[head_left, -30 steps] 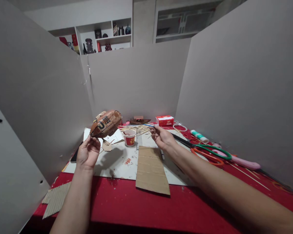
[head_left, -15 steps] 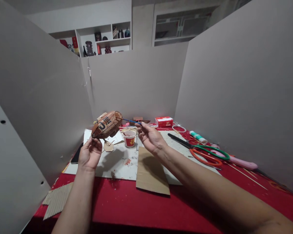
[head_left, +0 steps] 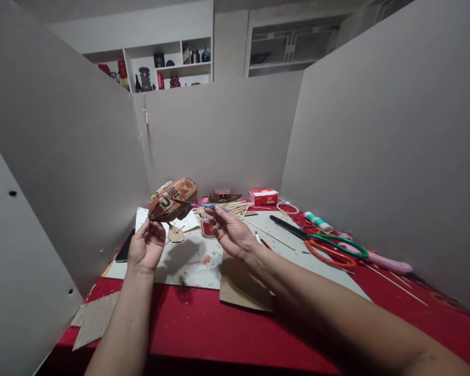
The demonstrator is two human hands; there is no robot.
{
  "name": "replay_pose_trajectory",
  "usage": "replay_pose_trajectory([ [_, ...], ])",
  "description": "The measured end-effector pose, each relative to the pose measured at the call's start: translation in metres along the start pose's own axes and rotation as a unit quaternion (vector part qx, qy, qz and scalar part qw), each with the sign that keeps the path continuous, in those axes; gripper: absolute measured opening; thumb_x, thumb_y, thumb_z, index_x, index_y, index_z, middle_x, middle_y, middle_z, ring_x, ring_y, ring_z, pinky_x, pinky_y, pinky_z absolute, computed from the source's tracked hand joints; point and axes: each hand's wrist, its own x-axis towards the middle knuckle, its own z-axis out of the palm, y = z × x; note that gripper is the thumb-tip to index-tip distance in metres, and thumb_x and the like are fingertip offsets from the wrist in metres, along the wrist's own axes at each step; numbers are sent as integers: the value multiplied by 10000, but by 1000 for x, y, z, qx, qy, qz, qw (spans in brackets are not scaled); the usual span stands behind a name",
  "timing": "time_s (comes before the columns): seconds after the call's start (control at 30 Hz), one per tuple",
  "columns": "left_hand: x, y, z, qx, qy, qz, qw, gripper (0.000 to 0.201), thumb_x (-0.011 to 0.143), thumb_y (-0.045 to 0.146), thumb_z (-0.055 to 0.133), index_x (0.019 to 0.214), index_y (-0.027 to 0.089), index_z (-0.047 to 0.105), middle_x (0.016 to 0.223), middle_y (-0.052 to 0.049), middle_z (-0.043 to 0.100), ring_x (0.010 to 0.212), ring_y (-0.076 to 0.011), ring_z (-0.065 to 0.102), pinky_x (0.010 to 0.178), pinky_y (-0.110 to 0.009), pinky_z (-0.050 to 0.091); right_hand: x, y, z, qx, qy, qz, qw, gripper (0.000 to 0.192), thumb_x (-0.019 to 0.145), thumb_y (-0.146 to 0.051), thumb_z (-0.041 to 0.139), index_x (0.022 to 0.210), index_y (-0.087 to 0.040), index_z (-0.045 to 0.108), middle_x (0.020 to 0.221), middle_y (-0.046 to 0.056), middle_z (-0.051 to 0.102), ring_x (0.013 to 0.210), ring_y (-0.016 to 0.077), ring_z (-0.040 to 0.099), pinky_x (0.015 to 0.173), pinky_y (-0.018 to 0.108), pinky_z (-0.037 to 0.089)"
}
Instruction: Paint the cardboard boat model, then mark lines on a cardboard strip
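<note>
Leftward and slightly down, the right hand [head_left: 231, 232] has come since half a second ago, so the blue brush [head_left: 198, 204] now crosses the lettered side of the paper model [head_left: 174, 199] instead of pointing at its far end; the left hand [head_left: 147, 248] has hardly shifted.

Nearest, the left fingertips pinch the model's narrow pointed end, holding it aloft and tilted with the blunt end up and away. It looks like thin card or paper, so probably light, stiff along its length but easy to dent; that tight end seems the safest hold, the broad sides likelier to cave in. The right thumb and fingers pinch the brush handle; whether its tip touches the side, I cannot tell.

Under the right hand and wrist lies a cardboard sheet [head_left: 243, 287], its near edge overhanging the white board [head_left: 196, 261]. To the left, the side wall [head_left: 70, 156] limits outward swing. Just behind the right fingertips stands a cup [head_left: 206, 228], which a low sweep could knock. Beyond lie loose sticks [head_left: 238, 208] and a small boat [head_left: 223, 196]; above them, open air reaches the back wall [head_left: 219, 136].
</note>
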Motion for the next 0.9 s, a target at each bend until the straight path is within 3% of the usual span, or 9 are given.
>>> replay_pose_trajectory([
  [0.2,-2,0,2,-1,-1,-1,1000,346,1026,121,369,790,96,621,611,-16,624,518,-65,618,527,-154,539,9,-19,-4,27,38,-38,998,159,966,-128,539,856,-199,629,719,-33,761,493,44,639,389,81,465],
  [0.5,-1,0,0,9,0,4,1000,332,1012,105,393,776,104,626,602,-9,618,522,-66,613,535,-162,542,-7,11,-2,0,-4,16,1000,91,924,-136,606,855,-173,652,783,24,771,515,73,667,421,126,508],
  [0.73,-1,1,0,-3,-5,1,1000,336,1014,107,389,778,100,629,631,-19,636,534,-64,620,542,-159,545,-4,1,-2,-12,6,-2,1000,132,951,-156,579,838,-175,645,734,-11,763,493,49,644,395,101,465],
  [0.9,-3,0,2,1,-5,-3,1000,341,1013,103,386,773,107,629,613,-14,631,518,-65,617,528,-156,541,-10,3,-1,-31,-5,3,999,126,947,-134,577,853,-157,659,775,30,777,514,72,665,420,132,495],
])
